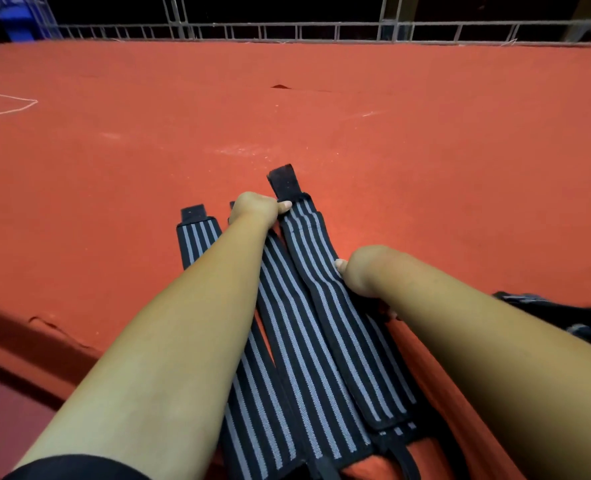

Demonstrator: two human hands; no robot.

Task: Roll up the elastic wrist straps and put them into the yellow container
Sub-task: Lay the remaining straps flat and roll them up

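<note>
Red cloth covers the table (321, 116), which reaches up the frame to a metal railing (287, 29) against a dark background; a chalk outline (3, 103) marks the upper left. Three striped wrist straps lie flat and unrolled side by side at lower centre, their long axes running from the bottom edge up towards mid-frame: left strap (193, 237), middle strap (287, 306) and right strap (308, 244), the last ending in a black fastening tab (285, 181).

The left hand (257, 207), fingers curled, pinches the right strap's left edge just below the tab. The right hand (360, 271) meets that strap's right edge about halfway along; its thumb rests on the fabric, but whether the hidden fingers grip cannot be told.

The far end lies at the left hand and the near end lies below both hands, so rolling would probably run along this axis. No yellow container is in view. A dark heap (564, 313) sits at the right edge of the frame.
</note>
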